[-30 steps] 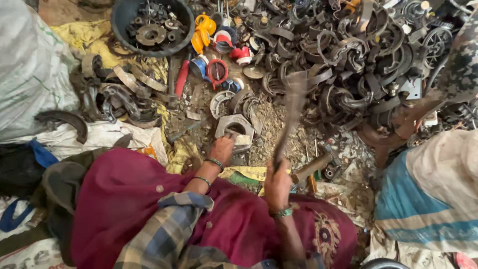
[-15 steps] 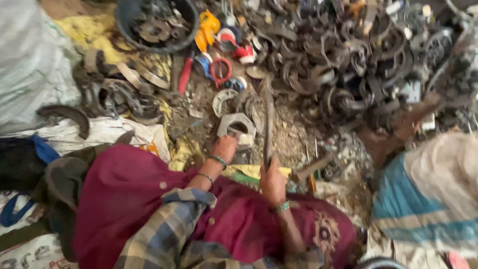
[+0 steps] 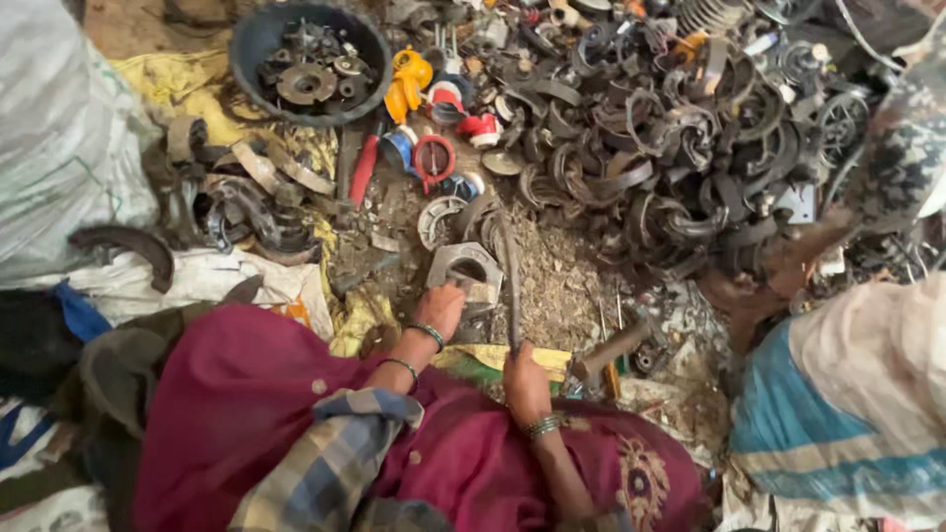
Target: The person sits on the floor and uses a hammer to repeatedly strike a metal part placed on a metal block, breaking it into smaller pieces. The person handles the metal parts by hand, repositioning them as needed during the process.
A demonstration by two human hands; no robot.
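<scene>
The left hand [image 3: 440, 307] is pressed down on a curved grey metal piece [image 3: 463, 273] that lies on the dirt just in front of the knees, fingers closed over its near edge and pinning it flat. The right hand [image 3: 525, 382] is wrapped tight around the handle of a long hammer-like tool [image 3: 511, 281], whose shaft runs up from the fist and whose far end sits right beside the metal piece, at its right edge; the head is blurred, so it may be a hammer or a plain bar. Beyond lies a large heap of dark curved metal parts [image 3: 641, 158], and a dark round basin [image 3: 310, 59] of smaller discs and rings stands at the upper left. A second hammer [image 3: 611, 350] lies unused on the ground to the right, near another person's blue and white cloth [image 3: 838, 424].

The step in hand looks like striking or prying the pinned piece to break something loose from it. The next blow calls for the left fingers to stay clear of the tool's end, since they hold the piece very close to where it lands, and for the piece to be kept from skidding on the loose grit
</scene>
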